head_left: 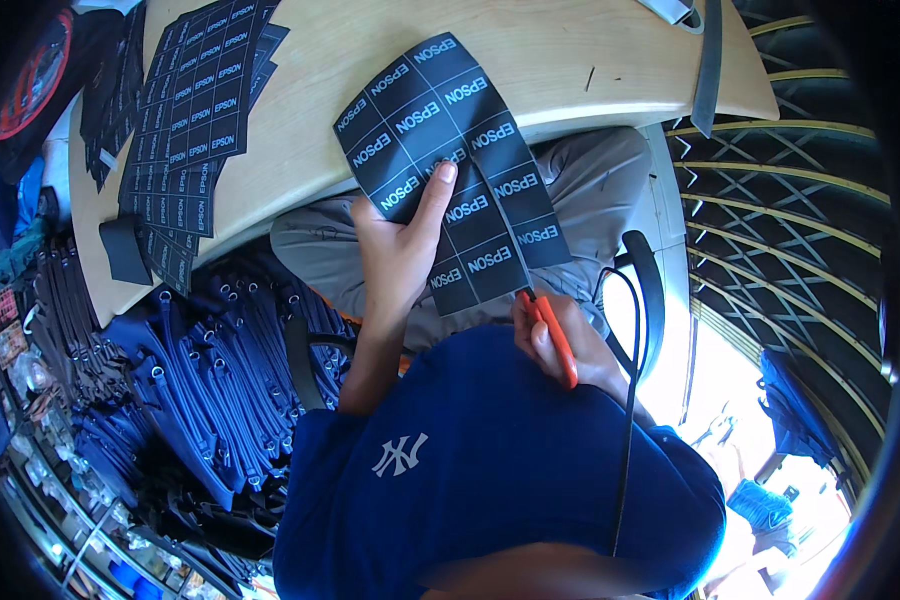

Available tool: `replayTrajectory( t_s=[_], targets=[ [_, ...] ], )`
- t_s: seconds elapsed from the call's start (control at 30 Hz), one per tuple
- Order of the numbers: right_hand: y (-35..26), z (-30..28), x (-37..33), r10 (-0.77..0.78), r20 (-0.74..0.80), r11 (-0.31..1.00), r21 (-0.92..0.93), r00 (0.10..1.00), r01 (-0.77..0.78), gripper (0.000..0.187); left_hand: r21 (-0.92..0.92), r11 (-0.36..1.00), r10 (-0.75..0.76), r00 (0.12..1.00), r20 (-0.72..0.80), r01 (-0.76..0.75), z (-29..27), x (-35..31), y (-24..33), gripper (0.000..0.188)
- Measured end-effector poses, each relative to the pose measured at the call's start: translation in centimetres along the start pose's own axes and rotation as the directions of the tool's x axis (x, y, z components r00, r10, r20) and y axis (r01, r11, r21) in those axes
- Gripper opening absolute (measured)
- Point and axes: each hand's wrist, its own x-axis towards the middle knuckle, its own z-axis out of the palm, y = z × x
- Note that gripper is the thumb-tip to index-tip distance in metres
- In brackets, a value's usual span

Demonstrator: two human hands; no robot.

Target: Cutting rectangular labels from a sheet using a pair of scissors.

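Observation:
A black sheet printed with a grid of pale-lettered labels is held over my lap, just off the table's near edge. My left hand grips it, thumb pressed on top and the fingers hidden beneath. A slit runs up from the sheet's near edge between two label columns, parting a strip on the right that still hangs together with the rest higher up. At the slit's near end, my right hand is closed around orange-handled scissors. Their blades are mostly hidden by the sheet and hand.
On the pale wooden table, more black label sheets lie in a fanned pile at left. A dark strap hangs over the right edge. Many blue straps with metal rings hang at lower left. A black cord runs beside my right arm.

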Motion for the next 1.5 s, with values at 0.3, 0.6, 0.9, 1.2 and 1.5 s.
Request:
replayTrajectory(
  t_s=[0.3,0.6,0.9,1.2,1.5],
  targets=[
    [0.5,0.0,0.4,-0.095,0.04,0.996,0.002,0.995,0.095,0.07,0.199,0.967,0.15,0.987,0.05,-0.157,-0.1,-0.3,1.2,0.012],
    [0.9,0.0,0.5,-0.137,0.018,0.989,-0.047,0.99,0.137,0.071,0.218,0.935,0.272,0.96,0.071,-0.281,0.2,-0.9,1.5,0.01],
    [0.8,0.2,0.7,0.048,0.01,0.999,-0.014,0.999,-0.048,0.08,0.198,0.956,0.205,0.976,0.067,-0.215,0.2,-1.2,1.7,0.01],
    [0.8,0.0,0.9,-0.139,-0.029,0.989,-0.055,0.99,0.137,0.066,0.177,0.963,0.195,0.979,0.055,-0.202,0.5,-1.3,2.0,0.01],
    [0.7,-0.1,0.8,0.011,-0.019,1.0,-0.012,1.0,-0.012,0.05,0.105,0.986,0.123,0.99,0.068,-0.13,0.4,-1.3,1.8,0.01]
  ],
)
